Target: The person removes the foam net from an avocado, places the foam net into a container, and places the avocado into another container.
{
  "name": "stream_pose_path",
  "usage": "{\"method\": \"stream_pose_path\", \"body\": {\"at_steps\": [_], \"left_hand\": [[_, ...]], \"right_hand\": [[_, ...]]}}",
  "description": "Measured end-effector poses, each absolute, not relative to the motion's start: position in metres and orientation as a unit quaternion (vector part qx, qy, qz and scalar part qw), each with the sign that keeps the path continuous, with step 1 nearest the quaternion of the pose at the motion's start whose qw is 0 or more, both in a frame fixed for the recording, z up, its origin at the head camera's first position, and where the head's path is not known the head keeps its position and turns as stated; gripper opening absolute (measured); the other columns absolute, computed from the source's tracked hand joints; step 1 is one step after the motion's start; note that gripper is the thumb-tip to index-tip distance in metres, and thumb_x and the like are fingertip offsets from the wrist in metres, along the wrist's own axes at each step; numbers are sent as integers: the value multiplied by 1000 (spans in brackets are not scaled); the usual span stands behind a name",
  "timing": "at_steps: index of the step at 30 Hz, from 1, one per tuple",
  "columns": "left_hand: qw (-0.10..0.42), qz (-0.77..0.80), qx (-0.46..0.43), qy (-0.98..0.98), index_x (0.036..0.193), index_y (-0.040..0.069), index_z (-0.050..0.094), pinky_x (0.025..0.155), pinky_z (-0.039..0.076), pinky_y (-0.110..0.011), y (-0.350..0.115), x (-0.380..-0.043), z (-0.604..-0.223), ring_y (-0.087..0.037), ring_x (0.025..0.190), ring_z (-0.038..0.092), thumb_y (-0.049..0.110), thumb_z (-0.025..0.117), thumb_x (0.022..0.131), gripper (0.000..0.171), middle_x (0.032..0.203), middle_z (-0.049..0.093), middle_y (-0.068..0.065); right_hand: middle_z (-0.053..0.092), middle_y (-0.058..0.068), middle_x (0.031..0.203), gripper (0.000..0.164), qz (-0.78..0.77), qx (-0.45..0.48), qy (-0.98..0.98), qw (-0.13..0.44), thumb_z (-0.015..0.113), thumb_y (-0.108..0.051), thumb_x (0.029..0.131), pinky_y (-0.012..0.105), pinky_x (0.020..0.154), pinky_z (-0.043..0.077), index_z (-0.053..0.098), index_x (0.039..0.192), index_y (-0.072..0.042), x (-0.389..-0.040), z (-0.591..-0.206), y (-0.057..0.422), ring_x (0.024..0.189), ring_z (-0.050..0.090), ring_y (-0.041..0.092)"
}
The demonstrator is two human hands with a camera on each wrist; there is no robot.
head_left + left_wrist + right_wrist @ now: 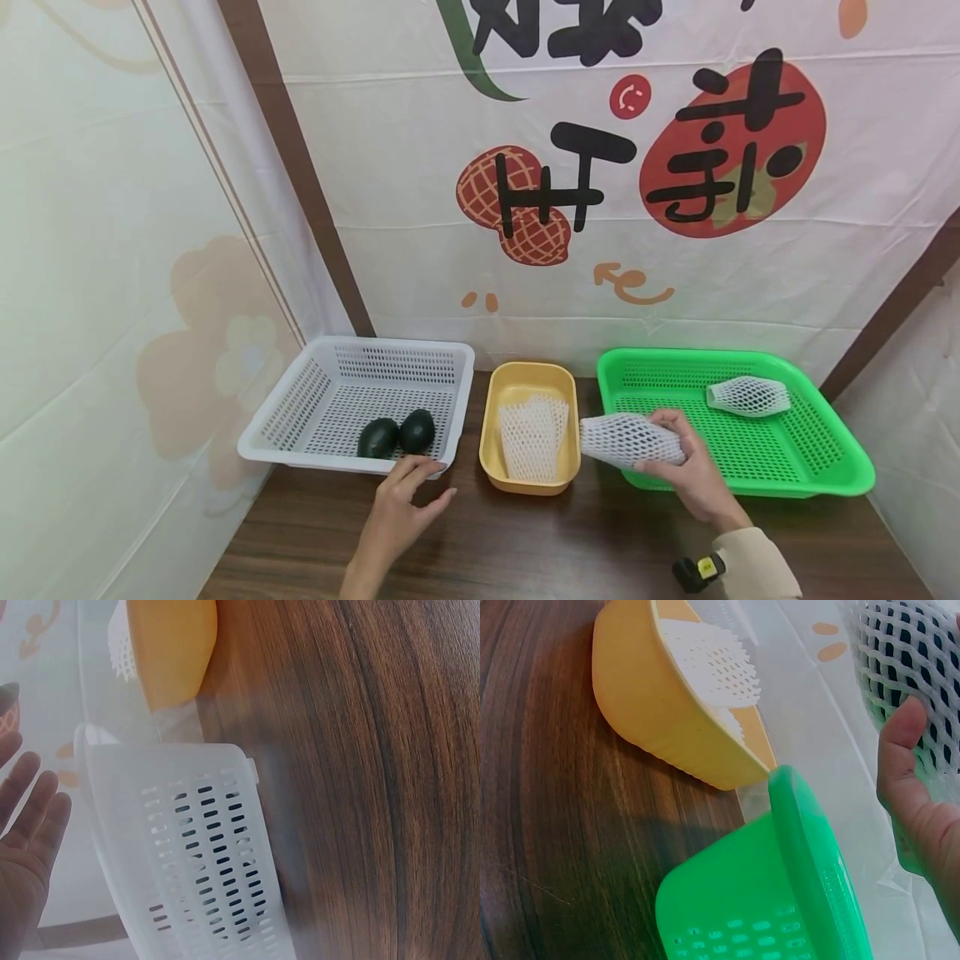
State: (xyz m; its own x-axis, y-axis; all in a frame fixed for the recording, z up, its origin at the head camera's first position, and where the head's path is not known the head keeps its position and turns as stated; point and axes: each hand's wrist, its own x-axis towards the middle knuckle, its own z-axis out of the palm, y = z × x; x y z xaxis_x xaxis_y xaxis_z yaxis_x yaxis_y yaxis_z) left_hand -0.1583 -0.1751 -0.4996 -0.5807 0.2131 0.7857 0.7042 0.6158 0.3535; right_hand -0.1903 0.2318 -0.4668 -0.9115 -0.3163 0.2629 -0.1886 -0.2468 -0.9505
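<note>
My right hand (693, 475) grips a dark fruit wrapped in a white foam net sleeve (630, 440), above the gap between the yellow bin and the green basket. In the right wrist view, dark skin shows through the mesh (900, 660), with my thumb pressed on it. My left hand (401, 504), fingers relaxed and holding nothing, is at the front rim of the white basket (300, 457). Two dark green avocados (378, 437) lie inside that basket, just beyond my fingers. Flat white foam net sleeves (532, 437) rest in the yellow bin (493, 479).
Another sleeved piece (748, 396) lies toward the back right of the green basket (832, 467). Behind the containers hangs a printed cloth (405, 275), and a second cloth (112, 333) closes the left side. All three containers stand on a dark wooden table (585, 550).
</note>
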Motion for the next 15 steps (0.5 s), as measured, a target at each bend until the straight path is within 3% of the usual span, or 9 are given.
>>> {"method": "stream_pose_path", "body": {"at_steps": [15], "left_hand": [[354,-339,-276,-827,95,13,65,77,42,-15,-172,-154,-501,-12,87,54,12,78,61,37,95,55,3]], "right_hand": [[31,23,122,52,-772,-205,600,50,58,16,74,44,70,48,34,114,-6,-183,-469,224,99,49,28]]}}
